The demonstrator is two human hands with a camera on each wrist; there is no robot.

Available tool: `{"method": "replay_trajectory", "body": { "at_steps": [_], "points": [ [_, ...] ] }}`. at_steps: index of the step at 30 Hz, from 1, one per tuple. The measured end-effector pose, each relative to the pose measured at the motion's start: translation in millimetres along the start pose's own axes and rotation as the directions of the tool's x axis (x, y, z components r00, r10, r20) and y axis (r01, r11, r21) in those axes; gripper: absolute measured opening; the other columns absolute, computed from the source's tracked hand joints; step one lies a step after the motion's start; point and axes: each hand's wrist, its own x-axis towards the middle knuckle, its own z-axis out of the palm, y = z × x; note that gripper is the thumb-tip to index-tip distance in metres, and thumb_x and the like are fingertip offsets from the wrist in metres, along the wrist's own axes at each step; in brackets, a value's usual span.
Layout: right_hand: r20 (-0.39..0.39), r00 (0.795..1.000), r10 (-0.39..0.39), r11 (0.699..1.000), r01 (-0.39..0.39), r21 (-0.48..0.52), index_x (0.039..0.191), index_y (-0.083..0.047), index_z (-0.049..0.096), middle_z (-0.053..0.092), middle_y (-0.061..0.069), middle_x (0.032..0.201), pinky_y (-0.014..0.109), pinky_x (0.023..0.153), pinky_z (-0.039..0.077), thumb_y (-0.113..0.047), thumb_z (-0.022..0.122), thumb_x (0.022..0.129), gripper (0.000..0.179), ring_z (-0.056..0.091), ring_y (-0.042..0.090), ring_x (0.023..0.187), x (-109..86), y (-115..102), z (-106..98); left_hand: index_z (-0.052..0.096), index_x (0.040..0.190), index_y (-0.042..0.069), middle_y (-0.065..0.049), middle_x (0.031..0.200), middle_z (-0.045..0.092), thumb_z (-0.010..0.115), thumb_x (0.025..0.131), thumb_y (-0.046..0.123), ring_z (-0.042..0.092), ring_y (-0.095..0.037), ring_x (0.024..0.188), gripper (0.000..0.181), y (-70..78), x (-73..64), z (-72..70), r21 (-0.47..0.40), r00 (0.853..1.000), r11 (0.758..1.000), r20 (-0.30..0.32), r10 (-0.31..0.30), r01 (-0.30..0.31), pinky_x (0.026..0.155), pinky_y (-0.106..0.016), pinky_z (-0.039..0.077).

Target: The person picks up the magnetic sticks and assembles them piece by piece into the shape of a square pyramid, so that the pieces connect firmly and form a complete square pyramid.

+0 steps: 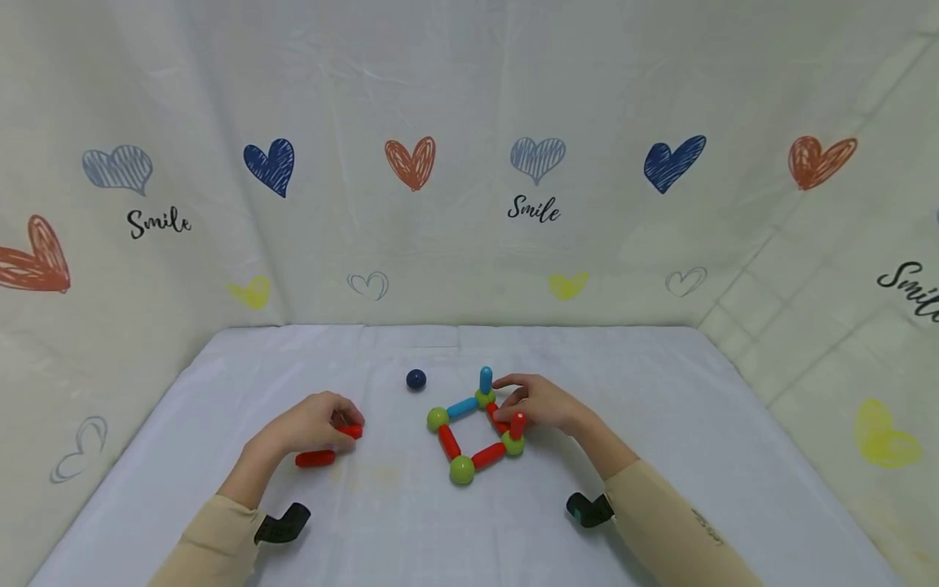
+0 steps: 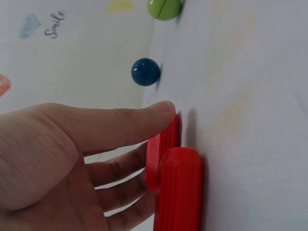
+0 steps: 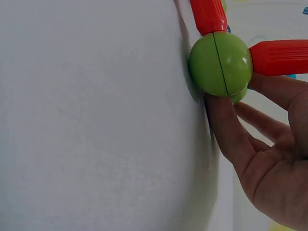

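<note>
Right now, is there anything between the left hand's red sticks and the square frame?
Nothing visible. The table between the red sticks at the left hand and the frame is bare; the blue ball lies farther back, off that line.

white table (image 1: 660,391), rods, balls

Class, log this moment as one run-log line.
left hand: touches red sticks | right hand: at square frame, on upright red stick | blue ball: loose

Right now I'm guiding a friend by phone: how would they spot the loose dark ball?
On the white table, find the square frame of sticks and green balls. Just beyond its far-left corner lies the navy ball. It alone is dark blue and touches nothing.
</note>
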Motion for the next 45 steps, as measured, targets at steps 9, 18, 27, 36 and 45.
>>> {"method": "replay_trajectory", "body": {
  "at_steps": [9, 18, 27, 36, 45],
  "points": [
    [0.021, 1.0, -0.008, 1.0, 0.008, -0.001, 0.148, -0.006, 0.053, 0.067, 0.009, 0.101, 0.034, 0.078, 0.056, -0.013, 0.077, 0.091, 0.063, 0.064, 0.023, 0.089, -1.1, -6, 2, 0.074, 0.107, 0.008, -0.001, 0.097, 0.066, 0.083, 0.083, 0.002, 0.06, -0.02, 0.089, 0.026, 3.0, -2.7, 0.4, 0.008, 1.0, 1.0, -0.015, 0.007, -0.007, 0.082, -0.041, 0.054],
    [-0.036, 0.999, 0.019, 0.999, -0.02, -0.035, 0.147, -0.007, 0.054, 0.066, 0.008, 0.101, 0.034, 0.076, 0.056, -0.014, 0.079, 0.09, 0.063, 0.063, 0.023, 0.09, -4.2, -6, 5, 0.074, 0.107, 0.011, 0.001, 0.097, 0.065, 0.08, 0.086, 0.002, 0.059, -0.02, 0.091, 0.023, 2.3, 5.5, 5.2, 0.024, 0.998, 1.0, -0.054, 0.007, -0.006, 0.085, -0.041, 0.054],
    [-0.109, 0.993, 0.048, 0.998, -0.052, -0.031, 0.143, -0.008, 0.057, 0.065, 0.008, 0.099, 0.033, 0.074, 0.058, -0.015, 0.081, 0.088, 0.061, 0.063, 0.023, 0.089, -9.0, -5, 10, 0.073, 0.116, 0.011, 0.003, 0.102, 0.068, 0.076, 0.091, 0.006, 0.062, -0.02, 0.097, 0.025, 16.0, 21.4, 11.2, -0.035, 0.975, 0.994, -0.2, 0.095, -0.104, 0.089, -0.041, 0.054],
    [-0.152, 0.988, 0.02, 1.0, -0.023, -0.017, 0.139, -0.003, 0.056, 0.065, 0.008, 0.098, 0.033, 0.072, 0.059, -0.011, 0.08, 0.088, 0.056, 0.063, 0.023, 0.087, -14.6, -5, 16, 0.07, 0.12, 0.008, -0.001, 0.105, 0.07, 0.078, 0.091, 0.006, 0.066, -0.023, 0.101, 0.03, 35.4, 39.2, 23.1, -0.165, 0.937, 0.967, -0.324, 0.131, -0.192, 0.089, -0.042, 0.057],
    [-0.185, 0.983, 0.023, 1.0, -0.023, 0.003, 0.137, -0.001, 0.054, 0.063, 0.009, 0.099, 0.033, 0.07, 0.06, -0.012, 0.082, 0.086, 0.059, 0.063, 0.023, 0.087, -15.9, -2, 19, 0.069, 0.119, 0.013, -0.001, 0.11, 0.07, 0.08, 0.09, 0.007, 0.066, -0.023, 0.106, 0.031, 51.5, 52.7, 36.5, -0.281, 0.931, 0.936, -0.349, 0.106, -0.211, 0.09, -0.041, 0.056]
  ]
}}
